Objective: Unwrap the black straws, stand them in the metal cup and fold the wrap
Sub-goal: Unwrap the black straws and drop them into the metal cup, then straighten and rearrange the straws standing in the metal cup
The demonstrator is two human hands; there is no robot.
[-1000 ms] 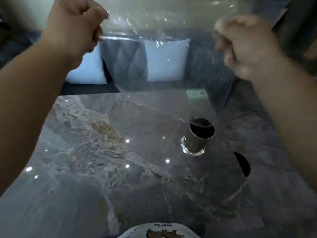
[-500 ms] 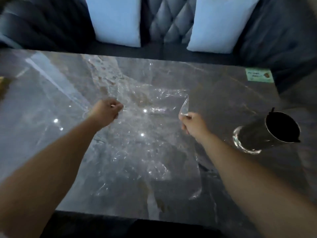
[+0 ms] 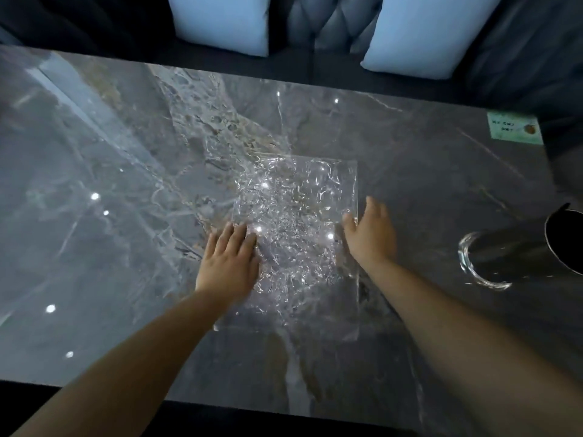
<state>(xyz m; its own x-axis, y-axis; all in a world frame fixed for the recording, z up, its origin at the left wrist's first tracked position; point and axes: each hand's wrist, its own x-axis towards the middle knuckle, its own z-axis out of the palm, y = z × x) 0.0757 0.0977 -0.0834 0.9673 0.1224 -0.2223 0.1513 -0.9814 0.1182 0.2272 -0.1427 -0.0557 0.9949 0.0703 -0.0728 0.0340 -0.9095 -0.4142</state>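
Near the lower centre of the frame, the crinkled clear plastic wrap lies flat as a rectangle on the glossy grey marble table. The left hand presses its left edge with fingers spread flat; the right hand, open too, rests on its right edge. At the right edge of the frame stands the shiny metal cup, its dark mouth presumably holding the black straws. Springy film could unfold or slide once the palms lift. Pale cushions sit at the top.
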